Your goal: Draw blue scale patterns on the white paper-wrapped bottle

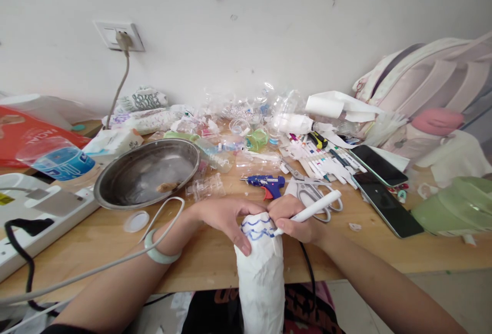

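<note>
A white paper-covered bottle [261,277] leans from my lap against the front edge of the wooden table [96,252], with wavy blue lines drawn near its top. My left hand [226,218] is closed around the bottle's top and wears a pale green bangle at the wrist. My right hand [295,221] is closed on a white marker [317,207], whose tip touches the blue lines on the bottle.
A metal bowl [148,172] sits at the left. A blue glue gun [267,184], scissors [313,190] and several markers [323,162] lie behind my hands. Two phones [384,190] rest at the right, a white power strip [42,216] at the left, and clear plastic scraps along the wall.
</note>
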`<state>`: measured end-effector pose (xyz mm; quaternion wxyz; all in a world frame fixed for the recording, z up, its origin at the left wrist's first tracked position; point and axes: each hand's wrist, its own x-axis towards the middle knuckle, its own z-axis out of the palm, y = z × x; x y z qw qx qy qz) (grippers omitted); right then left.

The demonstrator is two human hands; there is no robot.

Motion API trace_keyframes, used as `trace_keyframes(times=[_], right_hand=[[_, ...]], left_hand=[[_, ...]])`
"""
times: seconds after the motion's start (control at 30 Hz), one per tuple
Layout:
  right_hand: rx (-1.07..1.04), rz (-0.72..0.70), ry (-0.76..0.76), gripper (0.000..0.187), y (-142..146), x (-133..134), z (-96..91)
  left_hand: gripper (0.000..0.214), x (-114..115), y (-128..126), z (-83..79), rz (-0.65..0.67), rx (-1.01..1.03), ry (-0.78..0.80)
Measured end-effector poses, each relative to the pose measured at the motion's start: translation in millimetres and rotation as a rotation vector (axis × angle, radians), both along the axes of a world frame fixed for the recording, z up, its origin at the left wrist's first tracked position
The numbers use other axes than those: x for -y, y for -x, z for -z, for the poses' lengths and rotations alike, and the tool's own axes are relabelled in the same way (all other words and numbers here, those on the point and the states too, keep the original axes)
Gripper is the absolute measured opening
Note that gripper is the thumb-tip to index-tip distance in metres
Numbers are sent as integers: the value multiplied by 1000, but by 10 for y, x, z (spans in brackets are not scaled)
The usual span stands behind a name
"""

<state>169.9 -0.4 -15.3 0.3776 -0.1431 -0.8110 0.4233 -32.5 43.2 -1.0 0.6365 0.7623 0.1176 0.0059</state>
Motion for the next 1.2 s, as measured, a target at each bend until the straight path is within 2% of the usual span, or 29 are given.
trace_keyframes(times=[0.57,0.93,1.2], right_hand=[[19,29,37,36,-23,-12,2],[32,76,24,35,-30,-20,28],[-61,60,131,32,-27,-14,4]], left_hand=[[53,31,11,-25,-26,-80,93],[55,18,-7,-32,-14,-11,40],[58,23,-12,-53,9,27,5]])
